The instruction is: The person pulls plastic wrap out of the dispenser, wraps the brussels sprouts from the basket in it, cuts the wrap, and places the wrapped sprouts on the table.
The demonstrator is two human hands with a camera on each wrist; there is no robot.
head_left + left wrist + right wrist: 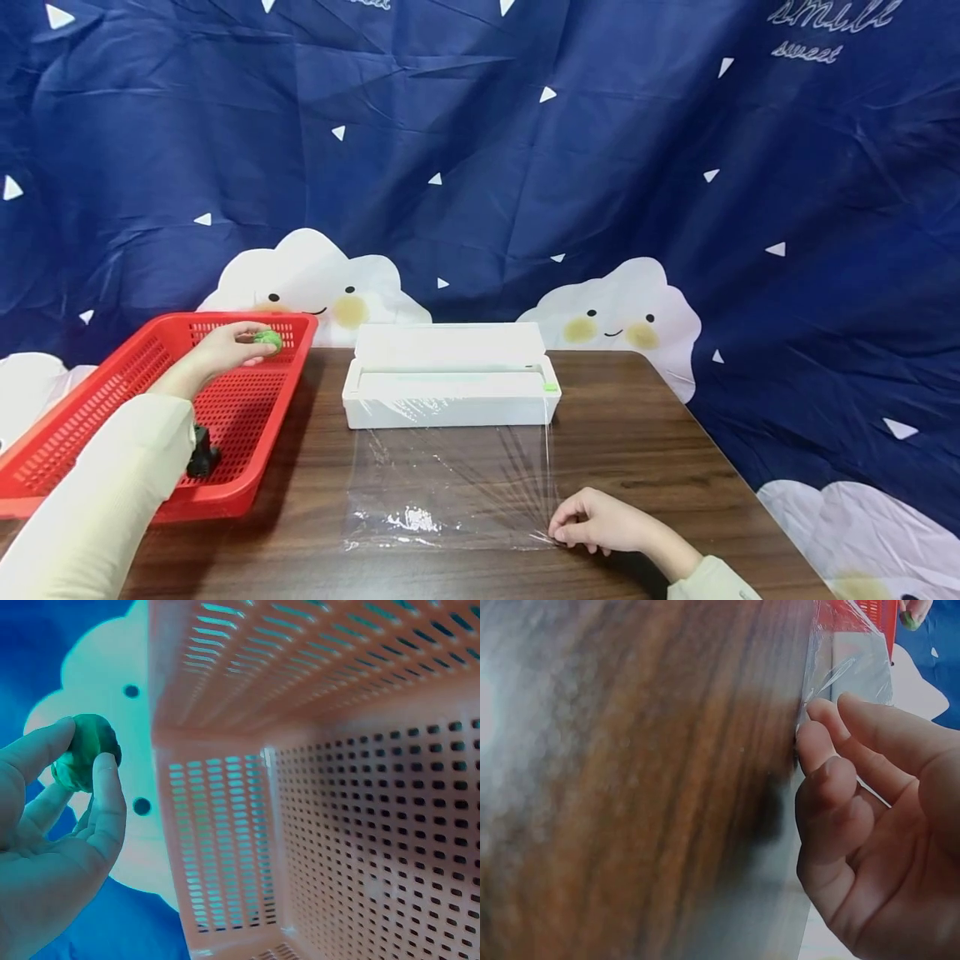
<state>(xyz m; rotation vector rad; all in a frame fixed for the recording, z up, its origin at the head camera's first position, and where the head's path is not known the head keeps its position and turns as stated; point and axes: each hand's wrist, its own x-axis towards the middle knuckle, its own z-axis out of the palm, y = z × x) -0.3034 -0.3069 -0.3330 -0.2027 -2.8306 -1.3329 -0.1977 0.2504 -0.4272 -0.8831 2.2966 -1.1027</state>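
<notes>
My left hand (228, 350) pinches a small round green vegetable (268, 339), leafy like a Brussels sprout, above the far end of a red basket (296, 383). In the left wrist view the vegetable (90, 750) sits between thumb and fingertips. My right hand (603, 523) pinches the near right corner of a sheet of plastic wrap (450, 492). The sheet stretches from a white wrap dispenser (450, 412) toward me and creases into folds at the fingers. In the right wrist view, the wrap (840, 671) meets the fingertips of the right hand (885, 802).
The dispenser's lid (450, 342) stands raised at the back, and a small light-green piece (551, 387) sits at its right end. A black device (201, 457) shows beside the left sleeve. Behind the brown wooden table (645, 433) hangs a blue cloth (480, 167) with clouds.
</notes>
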